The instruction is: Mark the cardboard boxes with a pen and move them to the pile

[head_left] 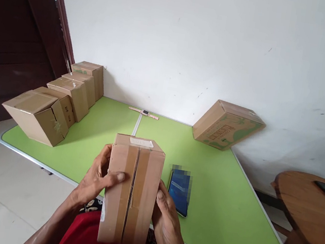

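A brown cardboard box (pixel 145 197) stands upright between my two hands at the near edge of the table, close to my body. Brown tape runs down its facing side, with a dark seam through the middle, and a white label lies on its top end. My left hand (pixel 97 179) grips the left side, its thumb lying across the facing side. On the right side, my right hand (pixel 167 212) presses with its thumb along the edge. The fingers behind the box are partly hidden. Just right of the box, a phone (pixel 179 191) with a blue screen lies on the table.
Several cardboard boxes (pixel 72 92) are lined up along the left of the green table (pixel 110 120). Another box (pixel 225 127) with green print leans at the back right by the wall. A pink-strapped watch (pixel 144 113) lies at the back. A wooden stool (pixel 300 199) stands right.
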`<state>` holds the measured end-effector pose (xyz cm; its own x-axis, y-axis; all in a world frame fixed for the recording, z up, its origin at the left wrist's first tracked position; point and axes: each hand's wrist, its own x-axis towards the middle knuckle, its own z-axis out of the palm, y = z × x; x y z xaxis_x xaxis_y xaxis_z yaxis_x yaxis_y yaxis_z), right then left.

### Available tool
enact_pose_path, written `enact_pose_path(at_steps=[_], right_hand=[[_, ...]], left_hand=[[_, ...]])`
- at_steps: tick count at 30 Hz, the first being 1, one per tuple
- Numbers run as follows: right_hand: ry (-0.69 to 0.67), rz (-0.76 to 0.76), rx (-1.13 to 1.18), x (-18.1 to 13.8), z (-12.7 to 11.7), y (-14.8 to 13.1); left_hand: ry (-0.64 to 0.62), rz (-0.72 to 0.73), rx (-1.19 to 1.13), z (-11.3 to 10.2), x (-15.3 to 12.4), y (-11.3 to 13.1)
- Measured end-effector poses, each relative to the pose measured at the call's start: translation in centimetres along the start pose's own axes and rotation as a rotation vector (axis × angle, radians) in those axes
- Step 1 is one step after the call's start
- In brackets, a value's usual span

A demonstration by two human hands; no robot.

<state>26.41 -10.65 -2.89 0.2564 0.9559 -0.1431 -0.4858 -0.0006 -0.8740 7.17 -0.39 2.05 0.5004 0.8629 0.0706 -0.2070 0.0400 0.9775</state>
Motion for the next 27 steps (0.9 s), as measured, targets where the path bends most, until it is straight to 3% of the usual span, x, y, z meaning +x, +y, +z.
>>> enact_pose_path(at_steps=[4, 7, 13, 17, 20, 27], right_hand=[[-0.04, -0.129, -0.198, 0.1, -0.5, 1.1], [0.004, -0.198, -0.291, 0.1, -0.4, 1.7], [-0.032, -0.186, 0.0, 0.6, 0.4, 0.8], [-0.078, -0.057, 0.215, 1.9, 1.9, -2.1], [-0.081, 0.008, 0.271, 3.6, 2.8, -3.6], [0.154, 0.194, 0.159, 7.2, 3.6, -3.1]], left_hand=[[0.084, 0.302, 0.253, 0.8, -0.8, 1.0], [0.156, 0.499, 0.467, 1.1, -1.2, 0.5], [0.183, 0.925, 0.918, 0.5, 0.1, -0.2], [0.28, 0.923, 1.156, -0.1, 0.9, -0.7], [0.273, 0.95, 1.22, -0.9, 1.4, -1.7], [-0.013, 0.938, 1.191, -3.0, 3.3, -3.4]])
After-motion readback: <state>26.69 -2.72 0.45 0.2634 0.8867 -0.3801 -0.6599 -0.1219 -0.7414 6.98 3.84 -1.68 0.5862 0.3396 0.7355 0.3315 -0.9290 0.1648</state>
